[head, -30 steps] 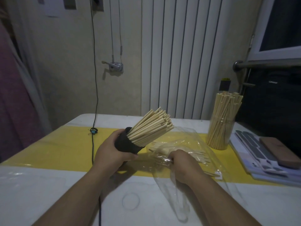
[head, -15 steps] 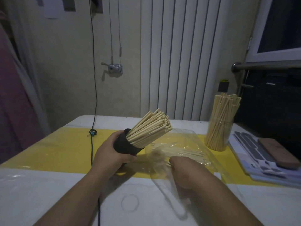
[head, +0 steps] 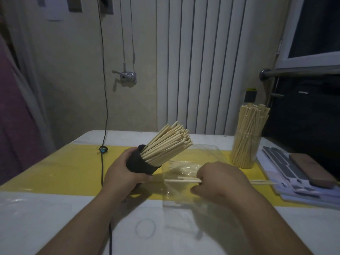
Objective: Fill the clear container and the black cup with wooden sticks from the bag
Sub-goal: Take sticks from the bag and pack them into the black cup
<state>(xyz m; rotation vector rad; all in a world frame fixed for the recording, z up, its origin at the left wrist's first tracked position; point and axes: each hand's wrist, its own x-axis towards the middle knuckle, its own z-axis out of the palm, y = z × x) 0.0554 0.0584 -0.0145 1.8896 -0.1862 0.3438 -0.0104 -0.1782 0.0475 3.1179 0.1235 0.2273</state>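
My left hand (head: 121,176) grips the black cup (head: 140,164), tilted to the right and packed with wooden sticks (head: 168,142). Beside it, my right hand (head: 220,179) holds a few loose sticks (head: 181,180) that point left toward the cup, with their other ends (head: 263,182) sticking out to the right. The clear plastic bag (head: 185,166) lies flat under and behind my right hand, with some sticks still inside. At the right rear the clear container (head: 245,150) stands upright, full of sticks.
The table (head: 55,218) is white with a yellow strip across it. A black cable (head: 101,162) runs down its left part. A rubber band (head: 145,227) lies near the front. Grey-patterned sheets and a brown block (head: 311,169) lie at the right edge.
My right hand has come out of the bag holding a few sticks and now sits over the flattened bag. The cup in my left hand has barely moved.
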